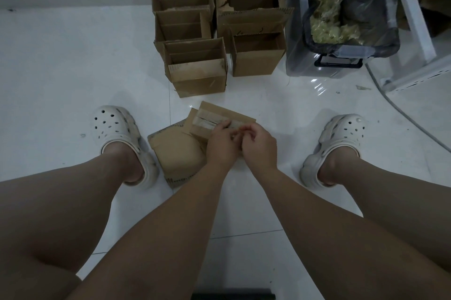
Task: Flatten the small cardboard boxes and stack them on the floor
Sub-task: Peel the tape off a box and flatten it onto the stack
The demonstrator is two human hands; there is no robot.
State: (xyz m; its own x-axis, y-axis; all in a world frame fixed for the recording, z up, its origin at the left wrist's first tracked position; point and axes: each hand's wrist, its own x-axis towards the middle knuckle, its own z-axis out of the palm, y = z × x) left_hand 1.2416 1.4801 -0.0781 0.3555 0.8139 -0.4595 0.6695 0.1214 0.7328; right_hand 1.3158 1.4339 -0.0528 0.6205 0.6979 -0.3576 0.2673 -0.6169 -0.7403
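Note:
A small taped cardboard box [219,114] lies on the floor between my feet, on top of a flattened cardboard piece [175,148]. My left hand [223,141] rests on the box, its fingers on the tape strip along the top. Close beside it, my right hand [258,144] has curled fingers pinching at the tape near the box's right side. Both hands cover the box's near half. Two rows of several open small boxes [197,70] stand upright farther back.
A clear plastic bin [341,55] lined with a dark bag of scraps stands at the right, beside a white metal frame [415,6] and a grey cable [402,114]. My feet in white clogs [117,128] flank the work spot on the white tile floor.

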